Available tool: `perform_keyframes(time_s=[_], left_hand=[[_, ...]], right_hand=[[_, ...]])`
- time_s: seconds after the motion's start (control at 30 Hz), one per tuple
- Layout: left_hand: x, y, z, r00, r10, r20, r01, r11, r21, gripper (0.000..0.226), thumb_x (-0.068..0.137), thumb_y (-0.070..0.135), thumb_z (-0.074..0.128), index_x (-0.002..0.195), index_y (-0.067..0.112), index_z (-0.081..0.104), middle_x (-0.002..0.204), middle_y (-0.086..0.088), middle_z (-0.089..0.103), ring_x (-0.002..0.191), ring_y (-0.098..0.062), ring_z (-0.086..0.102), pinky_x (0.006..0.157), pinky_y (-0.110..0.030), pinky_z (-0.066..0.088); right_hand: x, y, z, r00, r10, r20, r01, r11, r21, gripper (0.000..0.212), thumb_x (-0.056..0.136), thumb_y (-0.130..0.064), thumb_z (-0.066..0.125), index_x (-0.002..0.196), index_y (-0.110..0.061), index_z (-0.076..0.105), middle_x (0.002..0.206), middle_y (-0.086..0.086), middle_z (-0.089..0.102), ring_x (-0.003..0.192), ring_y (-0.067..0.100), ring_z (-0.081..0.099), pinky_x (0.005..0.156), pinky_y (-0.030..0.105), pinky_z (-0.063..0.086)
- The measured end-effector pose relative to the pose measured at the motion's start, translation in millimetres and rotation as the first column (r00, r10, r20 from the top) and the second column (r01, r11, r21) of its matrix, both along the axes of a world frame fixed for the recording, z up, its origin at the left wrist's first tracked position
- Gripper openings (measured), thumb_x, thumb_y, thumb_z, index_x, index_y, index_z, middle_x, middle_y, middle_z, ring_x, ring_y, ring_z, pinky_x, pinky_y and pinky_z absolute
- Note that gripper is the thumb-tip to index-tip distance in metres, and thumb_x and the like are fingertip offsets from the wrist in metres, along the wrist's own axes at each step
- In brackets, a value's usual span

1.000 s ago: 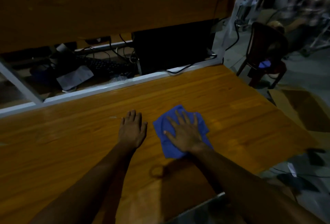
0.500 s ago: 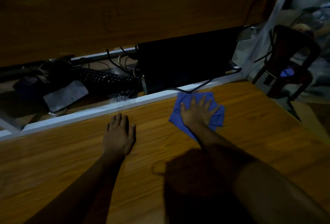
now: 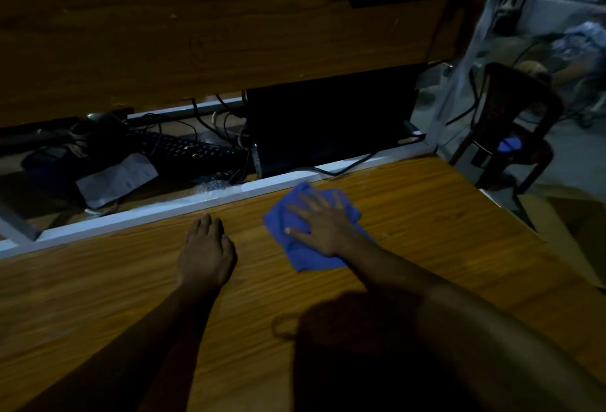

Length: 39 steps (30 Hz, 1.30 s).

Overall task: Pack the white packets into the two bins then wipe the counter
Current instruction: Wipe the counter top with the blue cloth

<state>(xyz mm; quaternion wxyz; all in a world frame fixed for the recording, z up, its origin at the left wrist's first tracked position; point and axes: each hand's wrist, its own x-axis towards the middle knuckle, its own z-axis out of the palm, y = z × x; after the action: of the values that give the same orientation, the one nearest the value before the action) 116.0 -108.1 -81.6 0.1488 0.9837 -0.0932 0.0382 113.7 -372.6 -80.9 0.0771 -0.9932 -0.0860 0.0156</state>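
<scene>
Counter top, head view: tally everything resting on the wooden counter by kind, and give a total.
Hands: 2 (left hand flat on the counter, right hand spread on the cloth)
Cloths: 1 (blue cloth under the right hand)
Total: 3

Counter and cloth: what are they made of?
Counter: wood or wood-look laminate, can't tell which; orange-brown grain lines, slight sheen. Cloth: soft blue fabric, possibly microfibre; matte, creased and bunched under the right hand.
</scene>
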Motion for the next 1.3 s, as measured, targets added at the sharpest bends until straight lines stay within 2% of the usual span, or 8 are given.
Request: perform_keyframes(time_s=[0.1,0.17,0.43,0.67,0.9,1.03,1.13,1.3], left_hand=[[0.7,9.4,-2.7,0.997,-0.069,-0.034,0.069,0.998,-0.006,0.062,0.101,0.044,0.02,0.15,0.008,0.027,0.16,-0.016,0.018,0.149,-0.031,0.011,0.119,-0.047,0.017],[3.8,26.4,-3.5,0.986,-0.147,-0.082,0.147,0.989,-0.004,0.06,0.103,0.047,0.021,0.155,0.017,0.016,0.163,-0.008,0.006,0.15,-0.025,0.002,0.121,-0.045,0.01],[-47.0,82.5,-7.1,0.961,-0.248,-0.124,0.256,0.965,0.056,0.083,0.086,0.07,-0.002,0.155,0.026,0.011,0.163,-0.001,-0.001,0.15,-0.019,-0.003,0.12,-0.043,0.003],[-113.0,112.0,-2.2,0.94,-0.308,-0.149,0.317,0.947,0.046,0.068,0.099,0.06,0.012,0.156,0.023,0.006,0.164,-0.003,-0.005,0.15,-0.02,-0.008,0.121,-0.044,-0.001],[-171.3,134.9,2.7,0.943,-0.296,-0.153,0.302,0.953,0.017,0.066,0.101,0.055,0.017,0.156,0.019,0.011,0.164,-0.006,0.001,0.151,-0.023,-0.003,0.121,-0.043,0.002],[-206.3,157.2,2.6,0.93,-0.326,-0.168,0.335,0.942,0.025,0.065,0.101,0.053,0.016,0.156,0.018,0.008,0.164,-0.006,-0.001,0.151,-0.022,-0.005,0.122,-0.043,0.003],[-230.8,166.2,4.8,0.947,-0.278,-0.16,0.28,0.96,-0.016,0.064,0.102,0.051,0.021,0.155,0.014,0.015,0.164,-0.008,0.006,0.151,-0.023,0.002,0.121,-0.044,0.009],[-268.9,177.9,9.2,0.974,-0.184,-0.13,0.181,0.983,-0.033,0.065,0.102,0.05,0.024,0.153,0.01,0.023,0.162,-0.012,0.015,0.15,-0.027,0.009,0.121,-0.046,0.013]], right_hand=[[-3.2,-1.8,-1.5,0.913,-0.407,0.009,0.407,0.913,0.039,0.072,0.092,-0.071,0.027,0.153,-0.037,0.012,0.163,0.005,0.004,0.149,0.032,-0.003,0.114,0.063,-0.008],[-3.8,24.9,0.6,0.878,-0.479,0.0,0.479,0.877,0.042,0.072,0.093,-0.07,0.024,0.153,-0.034,0.011,0.163,0.007,0.002,0.148,0.037,-0.005,0.112,0.066,-0.01],[-83.2,84.7,-0.3,0.989,0.151,-0.005,-0.151,0.988,-0.023,0.071,0.088,-0.077,0.022,0.15,-0.043,0.018,0.163,-0.005,0.004,0.149,0.024,-0.002,0.114,0.06,-0.009],[-162.1,94.4,2.6,0.857,-0.515,-0.008,0.515,0.857,0.013,0.071,0.09,-0.075,0.022,0.152,-0.04,0.013,0.163,0.0,0.006,0.149,0.031,0.001,0.113,0.063,-0.008],[-263.3,157.5,2.2,0.998,-0.063,-0.031,0.062,0.998,-0.012,0.081,0.079,-0.083,0.002,0.15,-0.046,0.016,0.163,-0.006,0.008,0.15,0.022,0.0,0.112,0.05,-0.02],[-309.3,112.8,6.5,0.884,-0.468,-0.01,0.468,0.883,-0.026,0.076,0.086,-0.08,0.011,0.151,-0.041,0.014,0.163,-0.002,0.009,0.15,0.025,0.003,0.114,0.06,0.002],[-326.7,146.7,12.2,0.759,-0.651,-0.011,0.651,0.759,-0.006,0.068,0.094,-0.07,0.024,0.152,-0.037,0.015,0.163,0.004,0.008,0.149,0.031,0.003,0.113,0.064,0.0],[-357.7,240.5,3.0,0.957,-0.283,-0.059,0.281,0.959,-0.038,0.071,0.088,-0.072,0.024,0.152,-0.042,0.012,0.163,-0.001,0.004,0.15,0.025,0.001,0.11,0.06,-0.017]])
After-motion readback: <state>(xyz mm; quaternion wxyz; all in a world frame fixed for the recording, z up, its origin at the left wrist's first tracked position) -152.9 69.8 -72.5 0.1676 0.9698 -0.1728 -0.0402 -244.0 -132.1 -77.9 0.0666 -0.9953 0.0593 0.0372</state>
